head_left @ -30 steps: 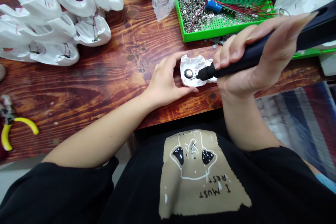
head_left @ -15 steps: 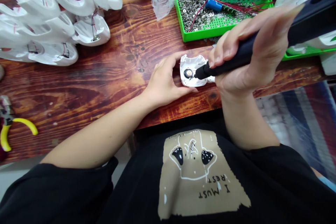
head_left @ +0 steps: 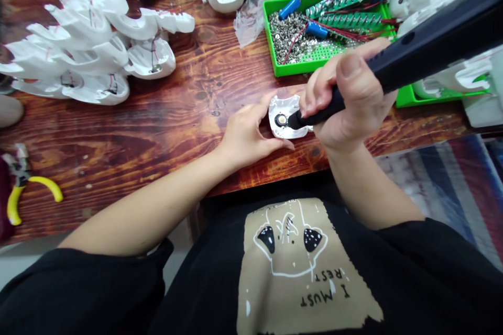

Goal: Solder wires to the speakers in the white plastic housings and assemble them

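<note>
My left hand (head_left: pixel 249 133) cups a small white plastic shell (head_left: pixel 290 132) on the wooden workbench (head_left: pixel 165 136), with fingers curved around its left side. A round metal disc (head_left: pixel 280 120) with a pale centre sits inside the shell. My right hand (head_left: pixel 349 97) grips a thick black soldering iron (head_left: pixel 424 47), and its dark tip touches or nearly touches the disc's right edge. The fingers of my right hand hide the shell's right end.
A heap of white plastic shells (head_left: pixel 78 47) with red wires lies at the left. Behind my hands, a green tray (head_left: pixel 298 66) holds screws, blue cylinders and wired strips. Yellow-handled pliers (head_left: pixel 23 188) lie at the left edge. A clear plastic bag (head_left: pixel 249 23) stands near the tray.
The whole view has shifted, with the bench sitting lower in the picture. My right hand has turned, and the iron's handle slopes up more steeply. Its tip remains at the disc.
</note>
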### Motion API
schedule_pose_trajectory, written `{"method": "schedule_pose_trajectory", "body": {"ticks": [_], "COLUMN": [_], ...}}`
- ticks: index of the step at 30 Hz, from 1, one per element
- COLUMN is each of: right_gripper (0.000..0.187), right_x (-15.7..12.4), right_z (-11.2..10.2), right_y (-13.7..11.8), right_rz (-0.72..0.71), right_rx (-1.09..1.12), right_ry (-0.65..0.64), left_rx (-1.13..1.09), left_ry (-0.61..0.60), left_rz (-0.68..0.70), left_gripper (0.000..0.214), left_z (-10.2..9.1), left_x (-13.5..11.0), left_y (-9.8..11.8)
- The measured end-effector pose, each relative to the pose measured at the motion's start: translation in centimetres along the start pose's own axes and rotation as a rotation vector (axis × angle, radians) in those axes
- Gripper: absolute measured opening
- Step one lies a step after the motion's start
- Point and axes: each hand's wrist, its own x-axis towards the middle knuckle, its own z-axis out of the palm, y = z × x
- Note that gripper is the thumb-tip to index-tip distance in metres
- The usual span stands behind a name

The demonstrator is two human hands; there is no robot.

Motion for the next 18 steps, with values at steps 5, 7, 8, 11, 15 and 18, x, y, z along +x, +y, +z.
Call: {"method": "schedule_pose_trajectory", "body": {"ticks": [5, 7, 8, 11, 15, 18], "right_gripper": [0.032, 0.035, 0.035, 0.031, 0.028, 0.030], "right_x": [0.3, 0.4, 0.5, 0.8, 1.0, 0.8], "right_z": [-0.5, -0.8, -0.9, -1.2, -1.5, -1.4], "right_y": [0.6, 0.8, 0.9, 0.9, 1.1, 1.6], "right_rz": [0.002, -0.008, -0.008, 0.020, 0.014, -0.007], "right_rx": [0.040, 0.063, 0.081, 0.157, 0.187, 0.161], "right_ry": [-0.085, -0.139, -0.162, -0.221, -0.292, -0.272], "left_rx": [0.057, 0.058, 0.058, 0.063, 0.066, 0.061], "left_ry": [0.032, 0.034, 0.036, 0.049, 0.059, 0.051], "left_rz": [0.021, 0.026, 0.026, 0.016, 0.013, 0.035], "left_gripper": [0.104, 0.103, 0.103, 0.103, 0.101, 0.096], "left_z": [0.0, 0.0, 0.0, 0.1, 0.0, 0.0], "left_x": [-0.2, -0.2, -0.3, -0.4, -0.5, -0.5], "left_y": [0.0, -0.1, -0.1, -0.1, 0.0, -0.1]}}
